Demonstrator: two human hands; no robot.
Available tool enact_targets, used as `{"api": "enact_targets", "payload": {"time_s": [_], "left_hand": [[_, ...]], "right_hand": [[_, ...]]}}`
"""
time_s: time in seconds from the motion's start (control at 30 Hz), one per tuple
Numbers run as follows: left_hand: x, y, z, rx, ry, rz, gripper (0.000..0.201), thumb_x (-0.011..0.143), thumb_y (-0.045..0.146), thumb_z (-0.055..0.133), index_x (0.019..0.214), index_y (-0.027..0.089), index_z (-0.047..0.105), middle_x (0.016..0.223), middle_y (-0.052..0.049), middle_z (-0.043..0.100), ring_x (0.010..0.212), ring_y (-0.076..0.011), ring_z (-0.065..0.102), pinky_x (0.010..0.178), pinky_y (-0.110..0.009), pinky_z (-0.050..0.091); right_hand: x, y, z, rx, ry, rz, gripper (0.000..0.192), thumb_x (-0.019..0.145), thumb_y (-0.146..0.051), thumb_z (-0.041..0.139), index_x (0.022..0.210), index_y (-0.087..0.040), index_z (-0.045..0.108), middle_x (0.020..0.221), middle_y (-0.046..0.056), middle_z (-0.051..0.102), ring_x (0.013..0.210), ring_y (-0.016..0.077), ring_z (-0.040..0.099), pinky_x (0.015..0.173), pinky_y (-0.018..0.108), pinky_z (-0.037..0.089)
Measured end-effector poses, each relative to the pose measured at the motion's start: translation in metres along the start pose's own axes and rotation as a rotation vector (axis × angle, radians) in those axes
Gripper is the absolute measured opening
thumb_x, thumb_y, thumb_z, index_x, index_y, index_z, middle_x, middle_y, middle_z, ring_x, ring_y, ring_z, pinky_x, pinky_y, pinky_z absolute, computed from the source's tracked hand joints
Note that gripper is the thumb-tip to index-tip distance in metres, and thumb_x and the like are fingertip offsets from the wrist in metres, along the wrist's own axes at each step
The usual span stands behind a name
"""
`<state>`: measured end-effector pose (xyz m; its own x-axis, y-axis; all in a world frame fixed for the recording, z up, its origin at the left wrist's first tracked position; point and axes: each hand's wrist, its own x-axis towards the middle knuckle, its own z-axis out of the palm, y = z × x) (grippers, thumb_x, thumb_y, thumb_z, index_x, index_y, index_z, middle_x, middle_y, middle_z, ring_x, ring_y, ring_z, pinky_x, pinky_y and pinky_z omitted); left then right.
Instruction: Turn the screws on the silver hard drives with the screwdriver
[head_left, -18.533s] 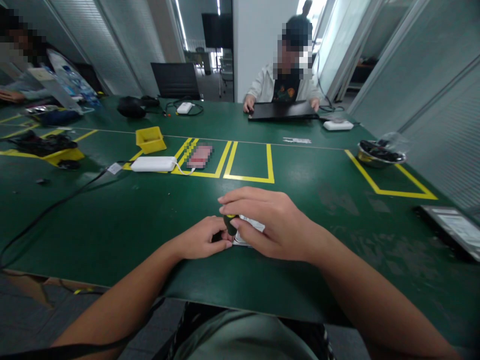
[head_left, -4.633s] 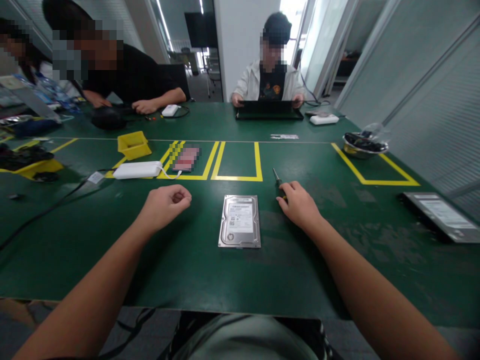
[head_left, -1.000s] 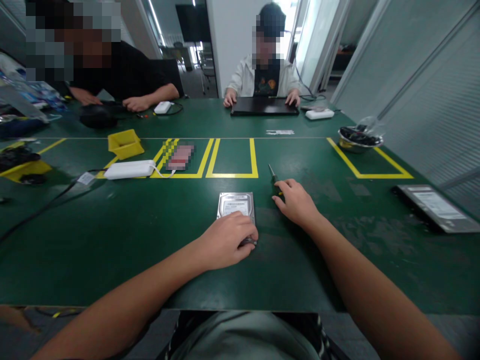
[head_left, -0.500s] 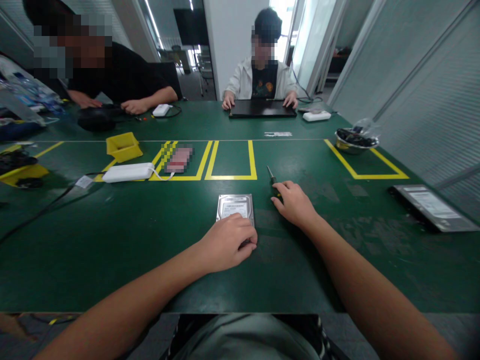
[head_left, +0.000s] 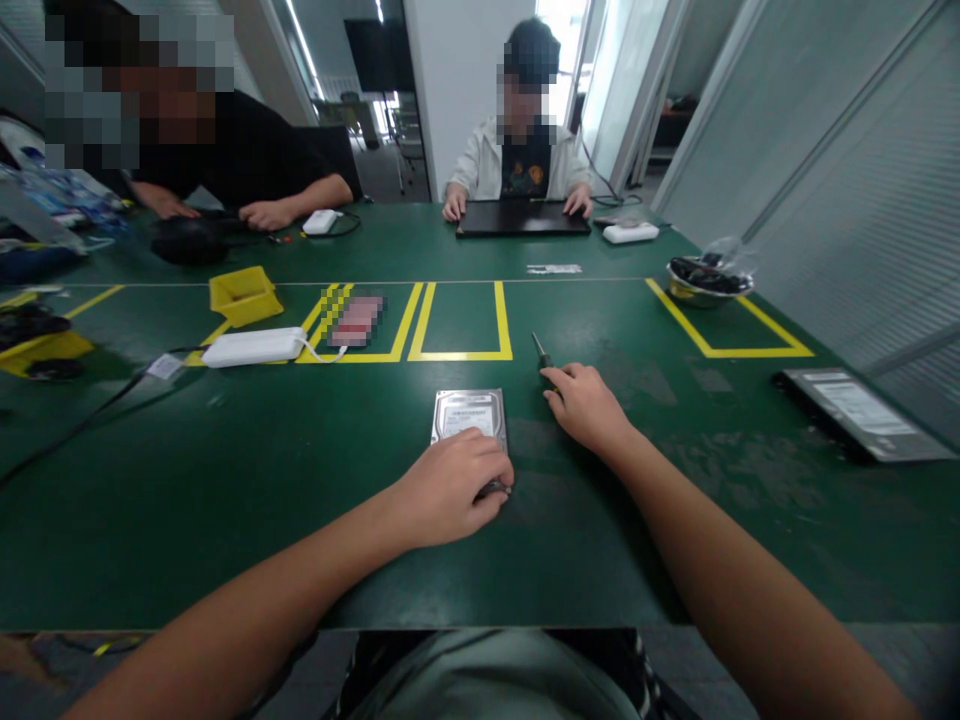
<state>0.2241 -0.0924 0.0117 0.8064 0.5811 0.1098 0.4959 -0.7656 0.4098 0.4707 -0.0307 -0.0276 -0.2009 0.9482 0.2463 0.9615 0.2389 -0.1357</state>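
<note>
A silver hard drive [head_left: 469, 412] lies flat on the green table [head_left: 300, 470], label side up. My left hand [head_left: 450, 485] rests on its near end, fingers curled over the drive's near right corner. My right hand [head_left: 585, 405] lies on the table to the right of the drive, covering the handle of a small screwdriver [head_left: 538, 349] whose shaft points away from me. Whether the fingers grip the handle is hidden.
Yellow tape boxes [head_left: 461, 325] mark the table beyond the drive. A white power adapter [head_left: 251, 347], a yellow bin [head_left: 244, 295], a metal bowl [head_left: 705, 280] and a flat device [head_left: 862, 410] lie around. One person sits opposite at a laptop [head_left: 521, 218], another at far left.
Over the last second almost nothing moved. Earlier my left hand went from a fist left of the drive onto the drive's near end; my right hand stayed on the screwdriver.
</note>
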Motion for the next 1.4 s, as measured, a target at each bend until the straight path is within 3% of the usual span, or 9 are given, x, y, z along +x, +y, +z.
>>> {"api": "enact_targets", "payload": {"time_s": [0.3,0.47,0.63,0.93,1.1,1.23,1.4], "left_hand": [[-0.008,-0.008,0.001,0.165,0.03,0.138,0.012,0.093,0.028,0.057,0.095,0.018,0.064,0.095,-0.005,0.063,0.09,-0.0207,0.057,0.078,-0.033,0.046],[-0.015,-0.014,0.009,0.232,0.11,0.215,0.016,0.096,0.028,0.053,0.097,0.018,0.066,0.091,-0.006,0.064,0.085,-0.0199,0.058,0.076,-0.033,0.047],[-0.019,-0.015,0.013,0.22,0.176,0.221,0.019,0.098,0.027,0.05,0.096,0.018,0.067,0.088,-0.005,0.064,0.083,-0.0195,0.058,0.074,-0.033,0.046],[-0.02,-0.019,0.013,0.179,0.2,0.257,0.018,0.098,0.025,0.051,0.097,0.018,0.068,0.087,-0.004,0.065,0.082,-0.0185,0.058,0.074,-0.032,0.046],[-0.02,-0.019,0.014,0.199,0.231,0.273,0.019,0.097,0.025,0.052,0.094,0.018,0.069,0.086,-0.005,0.066,0.081,-0.0181,0.059,0.073,-0.032,0.047],[-0.02,-0.02,0.015,0.19,0.255,0.336,0.017,0.097,0.022,0.053,0.096,0.018,0.07,0.085,-0.004,0.068,0.081,-0.0169,0.061,0.073,-0.03,0.047],[-0.02,-0.02,0.013,0.196,0.256,0.378,0.018,0.097,0.02,0.053,0.095,0.02,0.071,0.086,-0.004,0.069,0.081,-0.0161,0.062,0.073,-0.029,0.049]], "right_hand": [[0.008,0.004,-0.004,0.15,0.099,0.075,0.036,0.094,-0.022,0.046,0.122,-0.015,0.068,0.101,0.014,0.066,0.092,0.0241,0.061,0.088,0.036,0.047],[0.011,0.008,-0.013,0.29,0.203,0.169,0.033,0.083,-0.028,0.061,0.113,-0.018,0.071,0.087,0.008,0.068,0.073,0.0199,0.06,0.076,0.035,0.051],[0.009,0.006,-0.028,0.408,0.332,0.229,0.033,0.085,-0.032,0.058,0.112,-0.017,0.069,0.074,0.003,0.065,0.062,0.0158,0.056,0.066,0.031,0.049],[-0.012,-0.017,-0.068,1.087,0.611,0.119,0.031,0.09,-0.044,0.062,0.109,-0.02,0.069,0.069,-0.002,0.055,0.059,0.0113,0.051,0.055,0.026,0.044],[-0.034,-0.034,-0.088,1.192,0.6,0.081,0.033,0.094,-0.049,0.055,0.111,-0.024,0.069,0.093,0.006,0.067,0.061,0.0125,0.054,0.055,0.029,0.048],[-0.05,-0.051,-0.098,1.171,0.556,0.024,0.028,0.093,-0.045,0.06,0.113,-0.026,0.067,0.09,0.005,0.07,0.068,0.0156,0.063,0.055,0.028,0.052],[-0.06,-0.066,-0.094,1.028,0.467,-0.106,0.021,0.092,-0.035,0.063,0.111,-0.026,0.063,0.092,0.004,0.07,0.082,0.0184,0.069,0.067,0.031,0.058]]}}
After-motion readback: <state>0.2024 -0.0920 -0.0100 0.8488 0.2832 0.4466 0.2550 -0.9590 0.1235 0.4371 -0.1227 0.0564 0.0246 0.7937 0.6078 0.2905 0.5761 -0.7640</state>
